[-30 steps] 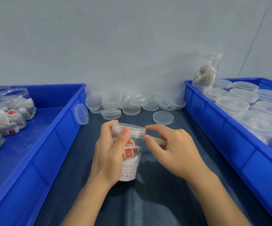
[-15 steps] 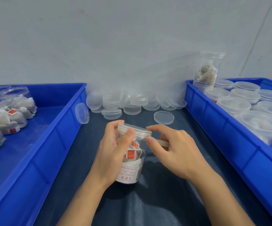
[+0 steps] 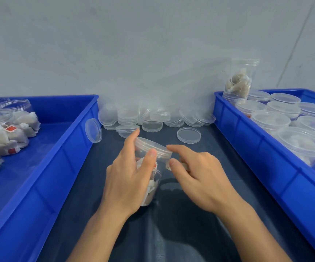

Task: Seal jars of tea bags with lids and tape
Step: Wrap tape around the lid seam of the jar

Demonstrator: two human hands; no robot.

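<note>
Tilting in the left hand (image 3: 132,178), the jar (image 3: 151,167) is held above the dark mat (image 3: 171,233), between the two blue bins; fingers and thumb wrap its wall. Right hand (image 3: 200,176) pinches a tape strip (image 3: 173,164) just beside the lid (image 3: 152,148). Risks: tape wrinkling or missing the lid seam because of the tilt; the jar slipping. Jar is clear plastic, holding tea bags with red tags, lid seated.

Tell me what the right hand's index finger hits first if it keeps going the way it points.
The right hand points left toward the held jar; its index fingertip would probably meet the jar's lid at the rim almost at once, though depth is hard to judge.
</note>
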